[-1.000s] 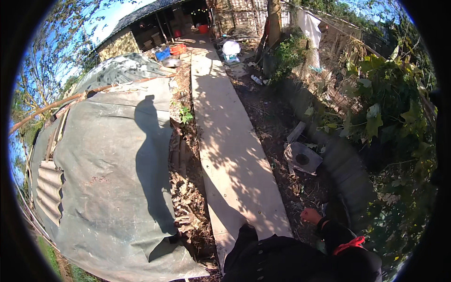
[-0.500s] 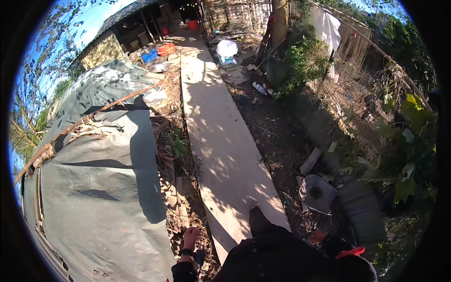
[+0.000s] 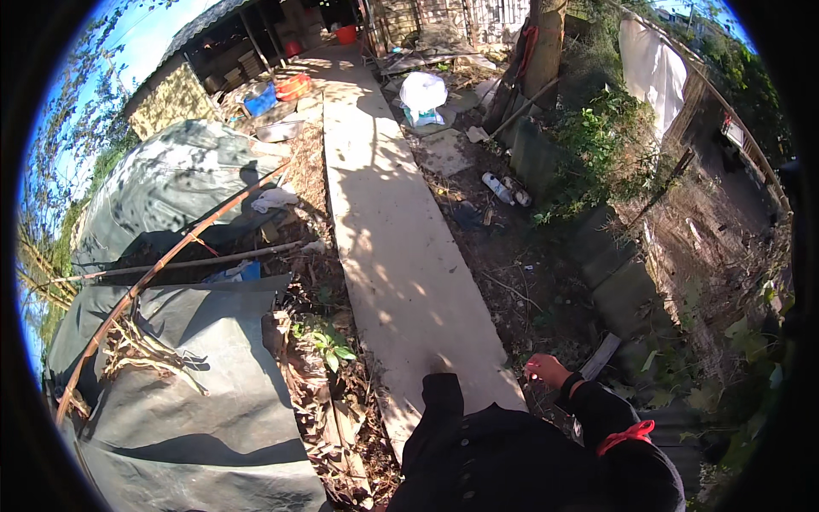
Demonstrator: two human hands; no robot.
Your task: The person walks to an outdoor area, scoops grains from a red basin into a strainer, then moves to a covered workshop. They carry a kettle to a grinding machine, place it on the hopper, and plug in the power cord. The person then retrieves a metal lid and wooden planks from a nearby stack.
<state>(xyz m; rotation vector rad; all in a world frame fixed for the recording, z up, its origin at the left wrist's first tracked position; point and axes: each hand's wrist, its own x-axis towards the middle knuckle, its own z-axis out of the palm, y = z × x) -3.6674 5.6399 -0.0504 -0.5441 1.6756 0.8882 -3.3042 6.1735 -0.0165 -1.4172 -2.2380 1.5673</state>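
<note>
Head view: one roofed building (image 3: pixel 171 101) spans the upper left to top centre. One pale path (image 3: pixel 401 222) runs from top centre to lower centre, its near right edge just beside the right hand; it looks like concrete, so judged hard, very heavy and fixed, with no grip to take. Two grey-green sheets, the near sheet (image 3: pixel 213 405) at lower left and the far sheet (image 3: pixel 171 179) at upper left; probably soft but awkward in bulk, best gathered at an edge. One tree trunk (image 3: pixel 543 51), upper right of centre. Two poles: a brown pole (image 3: pixel 200 229) slanting across the left, and a thinner pole (image 3: pixel 196 263) crossing behind it. One white cloth (image 3: pixel 653 72) hangs at upper right. One white bag (image 3: pixel 422 91), top centre; limp-looking, weight unclear. Upper left of centre: one orange-red basin (image 3: pixel 293 86), one blue tub (image 3: pixel 260 100), two red buckets (image 3: pixel 345 34). One strip of wood (image 3: pixel 601 357), lower right, near the right wrist with no contact visible; judged stiff and light, possibly rough, best held around mid-length, clear of the ends. One white bottle (image 3: pixel 498 189), right of centre, likely light. Right hand (image 3: pixel 546 370), lower right: fingers loosely curled, gap narrow; cannot tell whether anything small sits inside. One red band (image 3: pixel 625 437) on its sleeve. Left hand: out of frame, state unknown.
</note>
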